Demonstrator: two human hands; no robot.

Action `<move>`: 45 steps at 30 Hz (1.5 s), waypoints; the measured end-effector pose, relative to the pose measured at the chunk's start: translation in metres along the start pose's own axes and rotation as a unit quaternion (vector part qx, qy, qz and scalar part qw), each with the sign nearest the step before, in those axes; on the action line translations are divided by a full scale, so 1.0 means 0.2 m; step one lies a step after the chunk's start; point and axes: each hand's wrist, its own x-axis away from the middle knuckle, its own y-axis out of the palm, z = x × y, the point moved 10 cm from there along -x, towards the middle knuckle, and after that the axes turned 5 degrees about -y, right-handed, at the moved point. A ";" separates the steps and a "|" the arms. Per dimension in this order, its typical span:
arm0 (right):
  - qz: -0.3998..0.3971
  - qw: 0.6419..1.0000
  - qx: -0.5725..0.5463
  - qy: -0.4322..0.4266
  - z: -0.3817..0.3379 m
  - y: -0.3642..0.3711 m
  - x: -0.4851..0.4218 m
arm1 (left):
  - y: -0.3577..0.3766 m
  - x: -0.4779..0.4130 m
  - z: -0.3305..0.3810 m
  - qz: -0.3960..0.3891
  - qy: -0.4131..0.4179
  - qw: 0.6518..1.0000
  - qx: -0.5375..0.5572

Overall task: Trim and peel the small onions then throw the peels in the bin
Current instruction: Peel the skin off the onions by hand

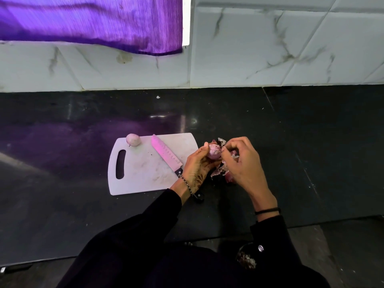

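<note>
My left hand [196,165] cups a small onion [214,152] just right of the cutting board [143,175]; my right hand [241,161] pinches its skin. Peels [218,172] lie under my hands on the table [311,152]. A knife [166,155] lies on the board, a peeled onion [133,139] at the board's far edge.

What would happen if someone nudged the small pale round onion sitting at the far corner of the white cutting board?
The small pale round onion would probably roll: it looks rounded, with nothing bracing it. It sits close to the white cutting board edge, so it might drop onto the dark counter. It looks peeled, so possibly slippery.
</note>
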 end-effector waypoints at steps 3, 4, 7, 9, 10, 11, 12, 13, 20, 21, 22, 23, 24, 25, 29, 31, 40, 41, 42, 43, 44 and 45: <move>0.017 0.999 -0.020 0.022 0.05 -0.03 0.03 | -0.01 0.01 0.00 0.010 -0.009 1.000 0.011; 0.017 0.999 -0.021 0.027 0.06 -0.03 0.04 | 0.00 0.01 -0.01 0.006 -0.013 1.000 0.016; 0.014 1.000 -0.017 0.020 0.06 -0.02 0.06 | 0.02 0.02 -0.02 -0.011 -0.019 0.999 0.036; 0.020 1.000 -0.022 0.010 0.03 -0.02 0.07 | 0.04 0.03 -0.03 -0.026 -0.023 0.999 0.038; 0.024 0.999 -0.025 0.007 0.02 -0.03 0.07 | 0.05 0.03 -0.03 -0.029 -0.025 0.999 0.039; 0.029 0.999 -0.025 0.005 0.01 -0.03 0.08 | 0.05 0.03 -0.04 -0.029 -0.027 0.998 0.040; 0.036 0.999 -0.021 0.003 0.00 -0.03 0.08 | 0.06 0.04 -0.04 -0.022 -0.026 0.999 0.037; 0.043 0.999 -0.011 -0.001 0.00 -0.04 0.07 | 0.06 0.04 -0.03 -0.017 -0.023 0.999 0.032; -0.013 0.997 0.074 0.033 0.05 -0.02 0.02 | 0.03 0.03 -0.02 0.004 -0.017 1.000 -0.017; -0.035 0.994 0.094 0.041 0.05 0.00 0.01 | 0.03 0.03 -0.02 -0.002 -0.016 1.000 -0.019; -0.057 0.991 0.115 0.046 0.06 0.02 0.01 | 0.04 0.03 -0.02 -0.003 -0.016 1.000 -0.021; -0.076 0.987 0.134 0.050 0.06 0.04 0.00 | 0.03 0.03 -0.03 -0.002 -0.016 1.000 -0.021; -0.089 0.983 0.150 0.052 0.06 0.06 0.00 | 0.03 0.03 -0.03 0.000 -0.016 1.000 -0.021; -0.095 0.981 0.162 0.052 0.06 0.07 0.00 | 0.02 0.02 -0.03 0.003 -0.016 1.000 -0.021; -0.092 0.980 0.168 0.057 0.06 0.09 0.00 | 0.05 0.02 -0.02 0.001 -0.020 1.000 -0.021; -0.079 0.984 0.147 0.056 0.04 0.08 0.01 | 0.06 0.03 -0.01 0.000 -0.018 1.000 -0.021; 0.022 0.996 0.021 0.078 0.08 -0.04 0.05 | 0.02 0.04 0.01 0.038 -0.030 0.999 -0.005; 0.030 0.996 0.010 0.078 0.08 -0.05 0.06 | 0.02 0.04 0.02 0.037 -0.033 0.999 -0.002; 0.038 0.997 0.005 0.074 0.08 -0.06 0.06 | 0.02 0.04 0.02 0.033 -0.036 0.999 0.001; 0.046 0.997 0.005 0.067 0.08 -0.07 0.07 | 0.03 0.05 0.01 0.030 -0.040 0.999 0.003; 0.052 0.997 0.004 0.055 0.08 -0.07 0.07 | 0.03 0.05 0.01 0.028 -0.043 0.999 0.004; 0.054 0.998 0.005 0.041 0.08 -0.08 0.07 | 0.03 0.05 0.00 0.025 -0.046 0.999 0.004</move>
